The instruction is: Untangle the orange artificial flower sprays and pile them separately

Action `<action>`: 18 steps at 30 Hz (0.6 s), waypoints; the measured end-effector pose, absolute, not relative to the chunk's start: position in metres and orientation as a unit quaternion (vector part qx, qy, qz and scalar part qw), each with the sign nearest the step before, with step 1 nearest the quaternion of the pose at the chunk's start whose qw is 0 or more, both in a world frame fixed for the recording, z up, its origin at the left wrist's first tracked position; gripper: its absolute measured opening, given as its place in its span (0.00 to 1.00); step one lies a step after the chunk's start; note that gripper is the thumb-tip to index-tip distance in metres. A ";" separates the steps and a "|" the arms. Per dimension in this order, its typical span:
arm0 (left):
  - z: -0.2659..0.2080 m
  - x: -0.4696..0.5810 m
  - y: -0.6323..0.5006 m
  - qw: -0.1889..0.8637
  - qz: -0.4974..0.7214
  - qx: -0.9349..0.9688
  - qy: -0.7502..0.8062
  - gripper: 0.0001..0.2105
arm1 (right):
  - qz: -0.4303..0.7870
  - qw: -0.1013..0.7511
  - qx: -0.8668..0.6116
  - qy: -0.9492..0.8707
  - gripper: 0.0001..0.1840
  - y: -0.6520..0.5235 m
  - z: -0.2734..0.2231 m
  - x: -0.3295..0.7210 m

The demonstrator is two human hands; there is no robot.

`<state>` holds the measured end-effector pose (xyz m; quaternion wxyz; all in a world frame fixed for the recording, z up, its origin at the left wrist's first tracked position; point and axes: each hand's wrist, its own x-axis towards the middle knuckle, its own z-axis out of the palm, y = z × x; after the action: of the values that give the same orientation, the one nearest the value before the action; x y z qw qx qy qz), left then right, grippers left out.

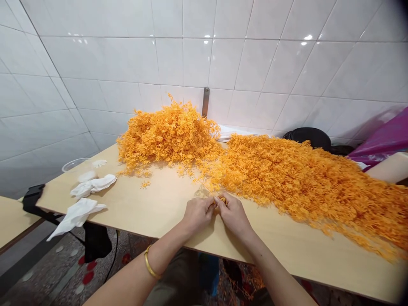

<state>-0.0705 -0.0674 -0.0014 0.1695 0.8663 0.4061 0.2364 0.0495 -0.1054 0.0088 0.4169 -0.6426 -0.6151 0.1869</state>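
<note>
My left hand [198, 213] and my right hand [234, 214] meet over the table's near side, fingertips together. Between them they pinch a small orange artificial flower sprig [223, 199], mostly covered by the fingers. Just beyond my hands, loose orange sprigs [215, 176] join two piles. The taller heap [168, 136] stands at the back left, against the tiled wall. A longer, lower heap [306, 182] spreads to the right end of the table. One loose orange piece [145, 184] lies apart on the left.
On the table's [134, 212] left end lie crumpled white tissues [95, 185] and a clear round lid [75, 165]. A black strap with a buckle [33, 197] hangs at that corner. Behind the right heap are a black rounded object [308, 137] and a purple bag [382, 138].
</note>
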 end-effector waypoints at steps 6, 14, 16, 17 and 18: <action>-0.001 -0.073 -0.070 0.165 0.221 0.877 0.393 0.11 | 0.184 0.580 -0.693 -0.387 0.13 -0.103 0.023 0.104; -0.004 -0.072 -0.071 0.137 0.204 0.885 0.395 0.12 | 0.389 0.549 -0.623 -0.398 0.12 -0.114 0.032 0.112; -0.003 -0.073 -0.071 0.139 0.203 0.892 0.380 0.13 | 0.467 0.539 -0.595 -0.369 0.13 -0.110 0.023 0.098; -0.003 -0.073 -0.071 0.141 0.202 0.894 0.374 0.13 | 0.498 0.535 -0.578 -0.363 0.13 -0.107 0.020 0.092; -0.003 -0.073 -0.071 0.144 0.202 0.895 0.370 0.13 | 0.524 0.530 -0.560 -0.362 0.14 -0.104 0.019 0.088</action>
<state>-0.0730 -0.0715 -0.0029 0.1442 0.8954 0.3696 0.2022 0.0875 -0.1037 0.0188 0.5302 -0.5602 -0.3615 0.5238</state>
